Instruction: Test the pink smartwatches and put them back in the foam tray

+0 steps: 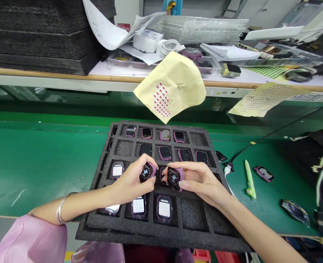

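Between the thumb and fingers of my left hand [135, 180] is a purple-cased smartwatch body [146, 172], its dark screen lit with a watch face. My right hand [202, 180] pinches a second purple smartwatch body [174, 178], also showing a lit face. Both are held above a black foam tray [177, 235] with square pockets. Several more watch bodies sit in the pockets. Along the near row, one watch [164, 208] shows a white grid screen, while a far-row watch [146, 133] has a dark screen. Part of the tray's middle is hidden under my hands.
On the green bench [40, 160], right of the tray, lie a green pen [249, 179], a loose watch [263, 173], a clear-wrapped item [295, 212] and a cable. Yellow sticker sheets [188, 84] hang from the shelf edge. Black foam [35, 36] is stacked at the upper left.
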A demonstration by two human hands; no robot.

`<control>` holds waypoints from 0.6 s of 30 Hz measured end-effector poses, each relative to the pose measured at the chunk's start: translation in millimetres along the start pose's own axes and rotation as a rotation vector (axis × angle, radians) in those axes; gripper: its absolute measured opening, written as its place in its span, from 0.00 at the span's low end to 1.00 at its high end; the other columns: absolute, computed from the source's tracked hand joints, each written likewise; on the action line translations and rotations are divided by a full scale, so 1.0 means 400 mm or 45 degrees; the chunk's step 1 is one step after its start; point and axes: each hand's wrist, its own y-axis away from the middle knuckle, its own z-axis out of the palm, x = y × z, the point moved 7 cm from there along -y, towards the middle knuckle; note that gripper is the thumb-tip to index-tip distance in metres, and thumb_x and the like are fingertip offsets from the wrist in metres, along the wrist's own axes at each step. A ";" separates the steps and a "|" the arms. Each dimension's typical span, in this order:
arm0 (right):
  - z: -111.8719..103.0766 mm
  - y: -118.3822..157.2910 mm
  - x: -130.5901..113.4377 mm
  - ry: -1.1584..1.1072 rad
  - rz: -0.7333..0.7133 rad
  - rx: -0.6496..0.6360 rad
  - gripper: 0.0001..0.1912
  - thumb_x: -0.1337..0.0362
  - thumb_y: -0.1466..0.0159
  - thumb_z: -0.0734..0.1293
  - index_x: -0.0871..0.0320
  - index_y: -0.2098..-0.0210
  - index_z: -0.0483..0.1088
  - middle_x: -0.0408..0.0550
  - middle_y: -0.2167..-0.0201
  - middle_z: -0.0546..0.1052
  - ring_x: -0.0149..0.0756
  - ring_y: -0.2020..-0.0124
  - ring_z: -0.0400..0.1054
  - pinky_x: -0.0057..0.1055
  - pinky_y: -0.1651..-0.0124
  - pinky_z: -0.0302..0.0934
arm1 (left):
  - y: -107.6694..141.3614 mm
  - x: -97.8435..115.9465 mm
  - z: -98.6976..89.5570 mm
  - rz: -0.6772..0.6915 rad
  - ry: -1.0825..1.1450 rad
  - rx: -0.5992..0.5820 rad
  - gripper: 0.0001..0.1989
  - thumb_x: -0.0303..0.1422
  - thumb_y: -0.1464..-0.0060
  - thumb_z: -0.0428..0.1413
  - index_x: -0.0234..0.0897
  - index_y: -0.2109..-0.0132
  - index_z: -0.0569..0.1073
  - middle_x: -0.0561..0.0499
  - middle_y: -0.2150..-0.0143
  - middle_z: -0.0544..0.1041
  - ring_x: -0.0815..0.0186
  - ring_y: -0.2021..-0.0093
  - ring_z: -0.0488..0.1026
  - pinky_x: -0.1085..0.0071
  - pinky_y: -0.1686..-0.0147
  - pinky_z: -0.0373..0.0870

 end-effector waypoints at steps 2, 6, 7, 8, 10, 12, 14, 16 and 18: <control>0.000 0.001 0.000 0.001 0.001 0.005 0.20 0.66 0.44 0.75 0.56 0.52 0.75 0.54 0.55 0.79 0.46 0.55 0.74 0.43 0.48 0.65 | 0.000 0.001 0.001 0.009 0.008 -0.011 0.11 0.22 0.49 0.50 0.39 0.59 0.62 0.54 0.66 0.67 0.68 0.65 0.64 0.72 0.63 0.62; 0.000 0.003 0.000 0.016 0.009 0.011 0.20 0.67 0.44 0.74 0.56 0.52 0.75 0.54 0.55 0.79 0.45 0.55 0.74 0.41 0.51 0.67 | 0.003 0.008 0.003 0.014 0.006 -0.037 0.10 0.22 0.49 0.50 0.39 0.61 0.62 0.54 0.66 0.65 0.68 0.66 0.63 0.72 0.64 0.61; 0.002 0.004 0.000 0.010 0.005 -0.006 0.20 0.67 0.44 0.74 0.56 0.52 0.75 0.53 0.55 0.79 0.45 0.55 0.74 0.40 0.51 0.68 | 0.004 0.011 0.002 0.022 0.021 -0.037 0.10 0.22 0.49 0.50 0.39 0.61 0.62 0.54 0.66 0.65 0.68 0.66 0.63 0.72 0.65 0.61; 0.004 0.004 0.000 0.005 0.003 -0.023 0.20 0.67 0.44 0.74 0.55 0.51 0.75 0.53 0.56 0.79 0.45 0.55 0.74 0.40 0.51 0.68 | 0.005 0.014 0.001 0.033 0.038 -0.036 0.10 0.22 0.49 0.50 0.39 0.60 0.62 0.55 0.66 0.65 0.68 0.67 0.62 0.72 0.66 0.60; 0.004 0.006 0.000 0.011 0.002 -0.030 0.20 0.68 0.44 0.74 0.55 0.51 0.75 0.53 0.56 0.79 0.44 0.55 0.74 0.40 0.51 0.68 | 0.007 0.018 0.000 0.047 0.052 -0.033 0.10 0.22 0.49 0.50 0.39 0.60 0.62 0.55 0.67 0.64 0.69 0.68 0.62 0.73 0.67 0.60; 0.001 0.006 0.001 0.031 0.008 -0.005 0.20 0.68 0.44 0.74 0.55 0.52 0.75 0.53 0.56 0.79 0.45 0.55 0.74 0.40 0.51 0.68 | 0.006 0.016 -0.002 0.038 0.043 -0.019 0.10 0.21 0.50 0.50 0.39 0.61 0.62 0.55 0.67 0.64 0.69 0.68 0.62 0.73 0.67 0.59; 0.000 0.007 0.001 0.033 0.009 0.008 0.20 0.67 0.45 0.74 0.56 0.52 0.75 0.53 0.56 0.79 0.46 0.55 0.74 0.41 0.51 0.68 | 0.005 0.013 -0.003 0.027 0.052 -0.003 0.10 0.22 0.49 0.50 0.39 0.60 0.62 0.55 0.67 0.64 0.69 0.68 0.62 0.72 0.67 0.60; 0.001 0.008 0.000 0.022 0.008 0.007 0.21 0.66 0.45 0.74 0.56 0.52 0.75 0.54 0.56 0.79 0.46 0.56 0.74 0.42 0.51 0.67 | 0.004 0.013 -0.003 0.041 0.085 0.010 0.09 0.23 0.48 0.51 0.39 0.60 0.62 0.55 0.67 0.63 0.69 0.68 0.62 0.73 0.68 0.59; 0.000 0.009 -0.002 0.032 0.006 0.019 0.20 0.67 0.45 0.74 0.56 0.52 0.75 0.54 0.57 0.79 0.46 0.56 0.74 0.41 0.52 0.68 | 0.004 0.016 -0.005 0.061 0.108 0.018 0.09 0.22 0.48 0.51 0.39 0.61 0.61 0.55 0.68 0.62 0.69 0.69 0.61 0.73 0.69 0.59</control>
